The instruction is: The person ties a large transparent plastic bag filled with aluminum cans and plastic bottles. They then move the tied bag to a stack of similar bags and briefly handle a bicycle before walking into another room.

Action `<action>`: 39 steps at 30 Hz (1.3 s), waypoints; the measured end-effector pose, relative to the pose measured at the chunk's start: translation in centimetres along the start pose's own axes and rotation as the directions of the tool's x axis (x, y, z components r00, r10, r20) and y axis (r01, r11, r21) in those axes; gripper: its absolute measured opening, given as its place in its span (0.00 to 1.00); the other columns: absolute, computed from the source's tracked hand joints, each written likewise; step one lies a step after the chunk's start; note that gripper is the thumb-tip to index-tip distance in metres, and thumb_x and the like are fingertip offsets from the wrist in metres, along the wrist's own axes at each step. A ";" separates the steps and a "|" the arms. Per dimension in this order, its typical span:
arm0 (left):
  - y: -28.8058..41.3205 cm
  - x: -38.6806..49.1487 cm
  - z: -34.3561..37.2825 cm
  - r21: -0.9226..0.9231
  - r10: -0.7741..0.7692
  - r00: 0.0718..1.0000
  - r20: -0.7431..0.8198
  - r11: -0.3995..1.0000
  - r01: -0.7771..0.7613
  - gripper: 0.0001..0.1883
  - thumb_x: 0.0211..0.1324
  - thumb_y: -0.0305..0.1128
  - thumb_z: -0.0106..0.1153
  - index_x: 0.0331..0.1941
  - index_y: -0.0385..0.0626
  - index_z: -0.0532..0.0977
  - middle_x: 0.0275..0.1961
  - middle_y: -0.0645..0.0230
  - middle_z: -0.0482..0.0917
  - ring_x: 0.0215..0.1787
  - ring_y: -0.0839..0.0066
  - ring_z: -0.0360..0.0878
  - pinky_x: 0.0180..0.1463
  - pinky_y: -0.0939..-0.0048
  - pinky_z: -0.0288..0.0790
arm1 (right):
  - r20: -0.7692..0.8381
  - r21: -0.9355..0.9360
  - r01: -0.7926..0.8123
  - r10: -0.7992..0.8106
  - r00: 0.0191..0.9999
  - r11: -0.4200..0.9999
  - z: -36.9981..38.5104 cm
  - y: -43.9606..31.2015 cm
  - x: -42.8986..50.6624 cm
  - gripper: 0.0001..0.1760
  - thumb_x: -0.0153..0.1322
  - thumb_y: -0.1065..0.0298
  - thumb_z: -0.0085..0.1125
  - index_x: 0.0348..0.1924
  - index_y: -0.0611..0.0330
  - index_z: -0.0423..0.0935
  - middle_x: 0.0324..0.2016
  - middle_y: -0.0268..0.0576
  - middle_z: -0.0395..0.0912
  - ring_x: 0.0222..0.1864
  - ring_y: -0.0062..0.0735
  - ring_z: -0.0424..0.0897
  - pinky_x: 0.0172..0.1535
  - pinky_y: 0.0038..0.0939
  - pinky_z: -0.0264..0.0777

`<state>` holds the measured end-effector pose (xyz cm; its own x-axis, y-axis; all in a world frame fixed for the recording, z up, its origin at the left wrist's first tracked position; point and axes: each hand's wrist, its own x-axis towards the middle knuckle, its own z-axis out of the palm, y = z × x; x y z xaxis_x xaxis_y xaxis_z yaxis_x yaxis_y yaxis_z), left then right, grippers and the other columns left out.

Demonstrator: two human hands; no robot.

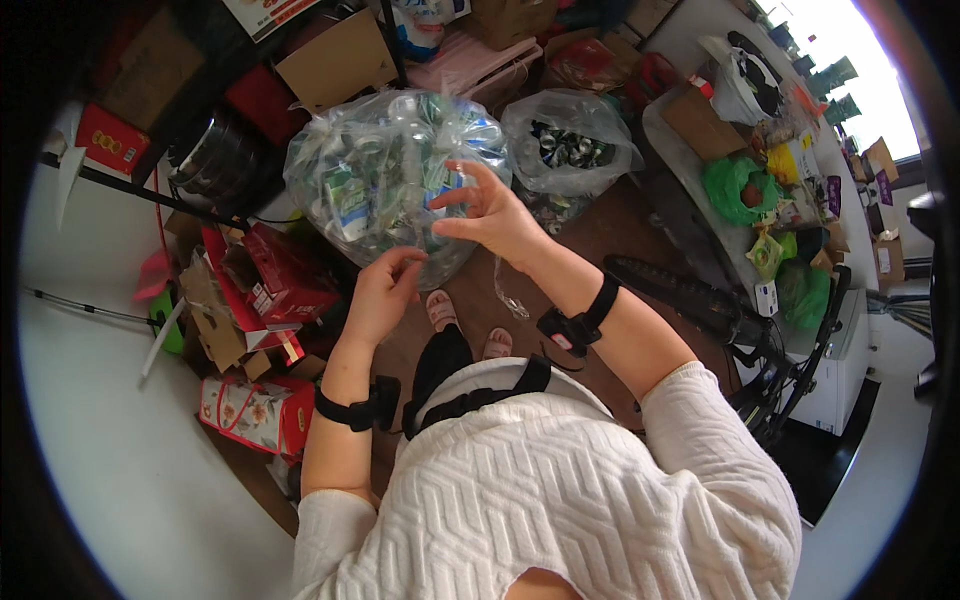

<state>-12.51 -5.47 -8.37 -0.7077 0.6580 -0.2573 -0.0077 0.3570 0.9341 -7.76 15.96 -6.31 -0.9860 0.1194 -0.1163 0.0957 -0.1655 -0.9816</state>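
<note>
A large clear plastic bag (pixel 349 217), bulging with empty plastic bottles, lies in front of my feet. My left hand (pixel 386 289) is at its near edge, with curled fingers and the thumb close to the index finger. Whether thin clear film is pinched there cannot be told. Above the bag's right side is my right hand (pixel 495 217), its thumb and fingers spread apart. A twisted clear plastic strip (pixel 511 304) hangs below my right hand; its upper end is hard to make out. Behind, to the right, stands an open clear bag (pixel 525 157) holding crushed drink cans (pixel 570 148).
At left are red cardboard boxes (pixel 289 277) and a floral gift bag (pixel 247 416). A bicycle tyre (pixel 652 281) reaches in at right, beside a table (pixel 686 161) bearing a green plastic bag (pixel 739 191). A cardboard box (pixel 341 64) sits behind the bottles.
</note>
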 end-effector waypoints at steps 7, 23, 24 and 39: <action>0.2 3.9 -3.8 0.062 0.094 0.983 -0.157 0.994 -0.085 0.14 0.62 0.26 0.57 0.52 0.39 0.77 0.28 0.68 0.79 0.28 0.81 0.77 0.35 0.76 0.71 | -0.181 0.035 -0.058 0.064 0.981 0.998 1.8 0.3 6.3 0.34 0.69 0.73 0.65 0.66 0.52 0.62 0.38 0.33 0.80 0.34 0.13 0.73 0.34 0.19 0.65; -6.7 9.7 -8.1 -0.300 -0.102 0.994 -0.025 0.950 0.090 0.14 0.59 0.23 0.61 0.50 0.43 0.77 0.36 0.76 0.78 0.34 0.84 0.74 0.38 0.80 0.68 | -0.527 0.051 0.076 -0.038 0.849 0.996 -4.9 0.8 13.3 0.24 0.68 0.68 0.67 0.55 0.56 0.68 0.33 0.33 0.80 0.30 0.15 0.72 0.29 0.20 0.61; -6.8 9.7 -8.0 -0.315 -0.100 0.994 -0.032 0.945 0.085 0.14 0.59 0.23 0.61 0.50 0.43 0.77 0.36 0.76 0.78 0.34 0.84 0.74 0.37 0.80 0.68 | -0.562 0.075 0.054 -0.002 0.827 0.996 -5.2 0.1 13.7 0.26 0.68 0.71 0.67 0.57 0.58 0.67 0.34 0.33 0.81 0.30 0.15 0.72 0.29 0.20 0.62; -10.4 16.9 -4.6 -0.103 -0.142 0.815 -0.562 0.989 0.102 0.08 0.56 0.25 0.63 0.39 0.41 0.76 0.32 0.70 0.78 0.32 0.78 0.77 0.38 0.74 0.72 | -0.397 -0.396 -0.238 0.069 0.915 0.887 -14.4 6.9 30.6 0.31 0.65 0.73 0.70 0.58 0.64 0.65 0.33 0.40 0.82 0.39 0.25 0.79 0.45 0.27 0.72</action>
<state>-27.60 -1.11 -21.29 -0.9726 0.1124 -0.2034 -0.1524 0.3523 0.9234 -35.29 32.53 -18.78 -0.8419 0.4861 -0.2342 0.3739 0.2126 -0.9028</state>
